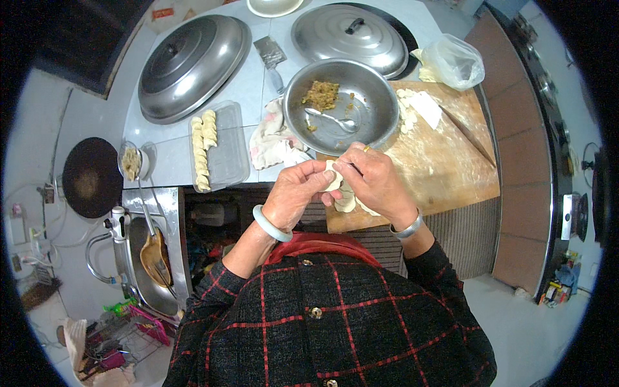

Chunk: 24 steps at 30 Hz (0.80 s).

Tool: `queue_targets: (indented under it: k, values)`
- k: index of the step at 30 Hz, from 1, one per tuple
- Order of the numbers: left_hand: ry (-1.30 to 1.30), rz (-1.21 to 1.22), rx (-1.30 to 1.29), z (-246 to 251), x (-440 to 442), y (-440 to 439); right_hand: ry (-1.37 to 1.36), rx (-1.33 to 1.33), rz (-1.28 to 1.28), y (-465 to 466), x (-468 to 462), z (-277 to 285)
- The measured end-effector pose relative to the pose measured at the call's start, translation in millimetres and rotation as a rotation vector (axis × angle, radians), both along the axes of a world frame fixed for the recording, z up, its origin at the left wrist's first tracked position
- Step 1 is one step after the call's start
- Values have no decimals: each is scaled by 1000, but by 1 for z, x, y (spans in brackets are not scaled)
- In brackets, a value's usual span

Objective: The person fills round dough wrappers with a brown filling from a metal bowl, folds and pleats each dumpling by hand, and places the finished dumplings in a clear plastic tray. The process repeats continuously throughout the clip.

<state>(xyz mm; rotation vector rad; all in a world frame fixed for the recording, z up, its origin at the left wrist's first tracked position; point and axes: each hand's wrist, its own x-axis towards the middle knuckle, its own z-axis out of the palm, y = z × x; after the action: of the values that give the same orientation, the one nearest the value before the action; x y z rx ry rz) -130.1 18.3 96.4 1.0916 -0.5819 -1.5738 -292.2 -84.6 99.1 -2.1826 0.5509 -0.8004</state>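
Between my two hands is a small folded dumpling [332, 178] of pale dough. My left hand [302, 191] supports it with thumb and fingers, while my right hand [372, 176] pinches its upper edge. Below them, flat dough wrappers [345, 203] lie on the near left corner of the floured wooden board [435, 169], partly covered by my hands. Just beyond sits a wide steel bowl [372, 130] with a clump of minced filling [321, 95] and a metal spoon [333, 120]. Two rows of shaped dumplings [200, 159] stand in a clear plastic tray [227, 145] to the left.
Small dough pieces [407, 113] and a white scraper [426, 110] lie on the board. A cleaver [271, 55], a crumpled cloth [273, 140] and large metal lids [193, 63] are on the counter. A plastic bag [454, 60] rests at the board's far right; a sink [145, 261] is at left.
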Motion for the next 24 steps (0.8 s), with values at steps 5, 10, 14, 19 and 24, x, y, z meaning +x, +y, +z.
queue_targets:
  k: [5, 10, 14, 19, 24]
  values:
    - [0, 29, 31, -3, 0, -2, 117, -84, 28, -3, -6, -8]
    - [5, 48, 50, -6, -4, -1, 148, 21, 7, 3, -8, -15]
    - [48, 71, 48, -6, -2, -2, 80, 242, 7, 1, -7, -15]
    - [88, 117, 45, -12, -1, -1, 40, 209, 18, 5, -5, -22]
    - [77, 153, 60, -20, -2, -1, -18, 245, 21, 3, -4, -31]
